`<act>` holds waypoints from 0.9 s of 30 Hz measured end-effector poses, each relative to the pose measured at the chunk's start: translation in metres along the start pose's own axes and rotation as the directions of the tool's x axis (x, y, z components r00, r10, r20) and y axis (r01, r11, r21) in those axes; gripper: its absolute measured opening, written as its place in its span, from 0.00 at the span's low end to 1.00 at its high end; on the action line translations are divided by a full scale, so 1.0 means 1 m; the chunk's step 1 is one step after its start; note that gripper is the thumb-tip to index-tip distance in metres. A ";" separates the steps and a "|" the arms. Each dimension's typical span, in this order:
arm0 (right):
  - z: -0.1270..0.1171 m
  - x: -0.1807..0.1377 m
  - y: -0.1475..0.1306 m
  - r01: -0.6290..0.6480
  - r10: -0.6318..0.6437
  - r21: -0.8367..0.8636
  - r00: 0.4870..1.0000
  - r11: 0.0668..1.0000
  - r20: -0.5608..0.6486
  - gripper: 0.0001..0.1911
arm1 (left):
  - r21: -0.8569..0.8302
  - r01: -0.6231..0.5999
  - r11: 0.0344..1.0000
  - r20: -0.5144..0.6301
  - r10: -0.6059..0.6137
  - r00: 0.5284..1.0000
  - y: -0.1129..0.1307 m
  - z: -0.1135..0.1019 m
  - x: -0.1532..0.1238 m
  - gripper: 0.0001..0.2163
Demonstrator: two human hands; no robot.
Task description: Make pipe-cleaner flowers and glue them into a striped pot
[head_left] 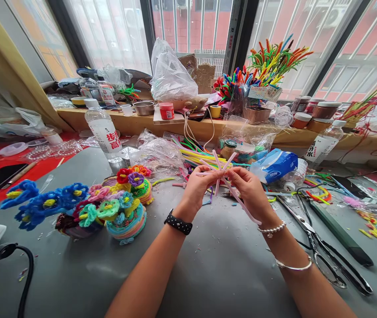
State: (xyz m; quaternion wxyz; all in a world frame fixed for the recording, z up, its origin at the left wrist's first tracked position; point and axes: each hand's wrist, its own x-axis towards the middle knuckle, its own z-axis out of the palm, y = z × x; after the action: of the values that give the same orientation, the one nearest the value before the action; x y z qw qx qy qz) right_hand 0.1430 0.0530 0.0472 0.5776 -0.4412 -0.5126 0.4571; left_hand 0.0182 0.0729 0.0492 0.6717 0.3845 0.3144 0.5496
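Observation:
Several pale pink pipe cleaners [218,187] cross one another in a star shape, held up over the middle of the table. My left hand [199,190] pinches them from the left, near the crossing. From the right, my right hand [248,189] closes its fingertips on the same bundle, and one long stem slants down along its palm. Both hands nearly meet at the crossing; the fingers partly hide it. Behind them lies a heap of yellow and green pipe cleaners [197,155].
Pipe-cleaner flowers [107,207] in small pots stand at the left, with a water bottle [104,130] behind. Scissors [311,234] and a dark green bar [341,234] lie at the right. A blue tissue pack [276,165] sits beyond my right hand. A cluttered ledge [135,115] runs under the window.

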 end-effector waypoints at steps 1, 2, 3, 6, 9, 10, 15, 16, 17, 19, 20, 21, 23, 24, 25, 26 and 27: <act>0.001 0.000 0.001 -0.040 0.039 0.071 0.999 0.997 0.014 0.11 | -0.004 0.007 1.000 -0.006 -0.007 1.000 0.000 0.000 0.000 0.16; 0.001 0.001 0.002 -0.074 0.070 0.129 0.997 0.989 0.031 0.10 | -0.011 0.018 1.000 -0.010 -0.019 1.000 0.001 0.000 0.000 0.16; 0.001 0.001 0.003 -0.102 0.095 0.175 0.994 0.979 0.050 0.10 | -0.020 0.032 0.999 -0.011 -0.032 0.999 0.001 0.000 0.000 0.15; 0.000 0.003 0.004 -0.148 0.127 0.244 0.987 0.959 0.100 0.10 | -0.050 0.081 0.995 0.009 -0.081 0.997 0.002 0.000 0.000 0.14; -0.001 0.003 0.003 -0.146 0.122 0.231 0.986 0.962 0.111 0.09 | -0.085 0.110 0.990 0.036 -0.107 0.994 0.002 0.000 0.001 0.13; -0.001 0.003 0.002 -0.144 0.122 0.221 0.986 0.964 0.111 0.09 | -0.092 0.111 0.990 0.052 -0.106 0.993 0.002 0.000 0.001 0.12; -0.002 0.003 0.001 -0.150 0.133 0.170 0.985 0.974 0.110 0.11 | -0.084 0.040 0.996 0.067 -0.034 0.997 0.003 0.003 0.000 0.10; -0.002 0.003 0.002 -0.152 0.136 0.143 0.984 0.978 0.115 0.11 | -0.070 0.021 0.997 0.044 -0.017 0.999 0.003 0.002 0.000 0.10; -0.003 0.004 0.002 -0.150 0.137 0.110 0.984 0.983 0.118 0.12 | -0.052 0.002 0.999 0.026 -0.001 1.000 0.003 0.001 0.000 0.11; -0.006 0.005 0.002 -0.135 0.130 0.042 0.986 0.990 0.102 0.13 | -0.007 -0.019 1.000 0.018 0.019 1.000 0.003 -0.001 0.001 0.13; -0.007 0.005 0.001 -0.121 0.119 0.014 0.990 0.993 0.079 0.14 | 0.015 -0.021 1.000 0.024 0.020 0.999 0.003 -0.002 0.002 0.13; -0.008 0.005 0.000 -0.102 0.102 -0.009 0.993 0.995 0.050 0.14 | 0.036 -0.016 0.999 0.032 0.015 0.999 0.002 -0.003 0.002 0.15; -0.009 0.005 -0.003 -0.054 0.055 -0.045 0.998 0.998 0.006 0.14 | 0.076 0.001 0.997 0.042 -0.004 0.999 0.001 -0.004 0.003 0.16; -0.010 0.005 -0.005 -0.030 0.029 -0.062 1.000 0.998 -0.004 0.14 | 0.092 0.010 0.996 0.047 -0.014 0.999 0.001 -0.004 0.003 0.17; -0.010 0.005 -0.006 -0.007 0.006 -0.075 1.000 0.997 -0.009 0.14 | 0.103 0.014 0.995 0.052 -0.019 0.998 0.001 -0.004 0.003 0.17; -0.010 0.004 -0.007 0.010 -0.011 -0.080 1.000 0.997 -0.014 0.14 | 0.109 0.014 0.994 0.060 -0.021 0.998 0.001 -0.003 0.003 0.16; -0.010 0.004 -0.007 0.013 -0.015 -0.073 1.000 0.997 -0.023 0.14 | 0.107 0.012 0.994 0.064 -0.019 0.998 0.002 -0.002 0.002 0.16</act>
State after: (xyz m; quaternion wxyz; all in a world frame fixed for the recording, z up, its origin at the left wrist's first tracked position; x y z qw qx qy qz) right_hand 0.1539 0.0556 0.0541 0.5706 -0.4636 -0.5250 0.4288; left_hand 0.0158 0.0757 0.0496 0.6645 0.4350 0.3240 0.5141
